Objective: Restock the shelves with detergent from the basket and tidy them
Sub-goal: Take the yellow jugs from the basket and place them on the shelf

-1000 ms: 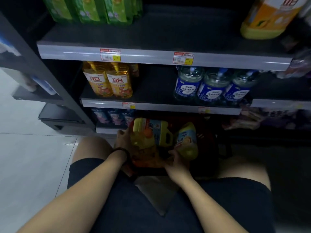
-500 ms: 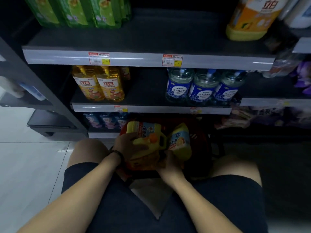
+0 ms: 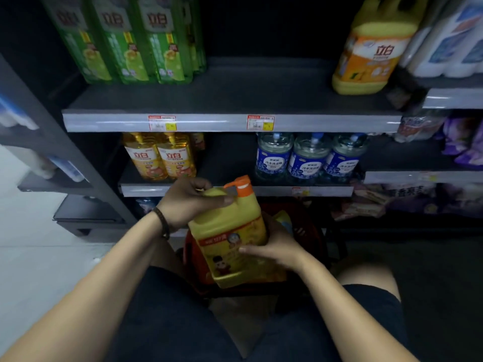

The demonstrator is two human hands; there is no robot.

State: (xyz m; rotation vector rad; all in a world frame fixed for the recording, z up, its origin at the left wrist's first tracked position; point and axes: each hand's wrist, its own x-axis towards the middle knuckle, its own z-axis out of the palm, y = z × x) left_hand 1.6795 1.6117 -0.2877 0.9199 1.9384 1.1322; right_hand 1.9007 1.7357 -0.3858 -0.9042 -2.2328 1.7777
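A yellow detergent jug [image 3: 230, 231] with an orange cap is held up above the red basket [image 3: 192, 254], which sits on the floor between my knees. My left hand [image 3: 190, 202] grips the jug's handle at the top. My right hand [image 3: 274, 246] wraps around the jug's lower right side. Another yellow and blue bottle [image 3: 283, 220] shows in the basket behind the jug. The rest of the basket is hidden by the jug and my hands.
The upper shelf [image 3: 230, 122] carries green bottles [image 3: 125, 40] at left and a large yellow jug [image 3: 373, 48] at right, with a bare stretch between. The middle shelf [image 3: 261, 190] carries amber bottles [image 3: 159, 158] and blue-labelled clear bottles [image 3: 308, 158]. Purple packs [image 3: 460, 142] lie at right.
The yellow jug has come up out of the basket, now upright in both hands. My view has tilted upward, showing more of the upper shelf.
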